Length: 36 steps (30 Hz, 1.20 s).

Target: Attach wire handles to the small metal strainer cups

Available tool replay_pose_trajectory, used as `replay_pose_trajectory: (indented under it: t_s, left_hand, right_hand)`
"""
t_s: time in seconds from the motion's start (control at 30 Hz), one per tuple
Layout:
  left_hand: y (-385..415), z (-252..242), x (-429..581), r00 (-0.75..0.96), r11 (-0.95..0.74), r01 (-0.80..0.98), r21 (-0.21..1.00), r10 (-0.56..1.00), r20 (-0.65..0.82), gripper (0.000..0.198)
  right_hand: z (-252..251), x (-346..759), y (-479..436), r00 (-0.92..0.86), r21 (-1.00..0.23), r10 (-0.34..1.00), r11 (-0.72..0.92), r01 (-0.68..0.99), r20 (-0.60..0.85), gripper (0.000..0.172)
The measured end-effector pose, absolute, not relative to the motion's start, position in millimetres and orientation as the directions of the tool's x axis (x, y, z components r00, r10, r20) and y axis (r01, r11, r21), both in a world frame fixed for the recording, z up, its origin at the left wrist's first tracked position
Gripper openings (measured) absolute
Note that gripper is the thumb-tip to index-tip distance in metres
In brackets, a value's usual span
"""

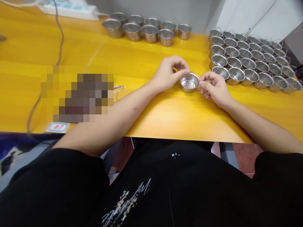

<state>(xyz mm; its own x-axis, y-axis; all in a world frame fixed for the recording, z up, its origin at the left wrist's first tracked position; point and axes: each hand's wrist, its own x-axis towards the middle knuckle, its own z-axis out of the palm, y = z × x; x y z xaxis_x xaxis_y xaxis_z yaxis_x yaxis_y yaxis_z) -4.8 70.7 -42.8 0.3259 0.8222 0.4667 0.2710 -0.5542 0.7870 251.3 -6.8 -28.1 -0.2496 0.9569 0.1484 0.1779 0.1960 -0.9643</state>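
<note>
A small round metal strainer basket [189, 83] with a perforated bottom and sides stands upright on the yellow table between my hands. My left hand [169, 72] is closed at its far left rim, thumb and fingers pinching there. On the opposite side, the thumb and index finger of my right hand [214, 88] pinch at the right rim, with the other fingers curled. Whether a thin wire handle is also between my fingertips is too small to tell. Several loose wire handles [120, 88] lie beyond my left forearm, partly hidden by it.
Rows of strainer baskets with wire handles [251, 60] fill the right back. Several baskets without visible handles [150, 33] stand along the back. A white power strip [71, 11], a grey cable [60, 41], a blurred-out object [82, 97] and a label [57, 127] are at left.
</note>
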Motion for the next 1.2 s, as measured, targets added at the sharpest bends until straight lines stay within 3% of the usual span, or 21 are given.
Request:
replay_pose_trajectory:
  t_s: [0.23, 0.47, 0.8, 1.2]
  left_hand:
    - [72.3, -43.9, -2.6, 0.323, -0.538, 0.227, 0.812, 0.828, 0.458, 0.027]
    - [71.3, -45.6, 0.2, 0.334, -0.498, 0.177, 0.849, 0.842, 0.425, 0.015]
    - [62.5, -41.5, -1.7, 0.345, -0.553, 0.307, 0.774, 0.823, 0.451, 0.007]
    - [48.2, -35.3, 5.8, 0.413, -0.637, 0.331, 0.696, 0.761, 0.5, 0.009]
  right_hand:
    - [-26.3, 252.0, -6.6, -0.288, -0.963, 0.948, 0.194, 0.186, 0.135, 0.052]
    - [-26.4, 253.6, -5.1, -0.318, -0.964, 0.94, 0.19, 0.185, 0.124, 0.049]
    - [-23.6, 258.2, -6.8, -0.39, -0.959, 0.917, 0.183, 0.218, 0.086, 0.04]
    - [-11.1, 264.0, -8.2, -0.494, -0.963, 0.867, 0.187, 0.195, 0.068, 0.059]
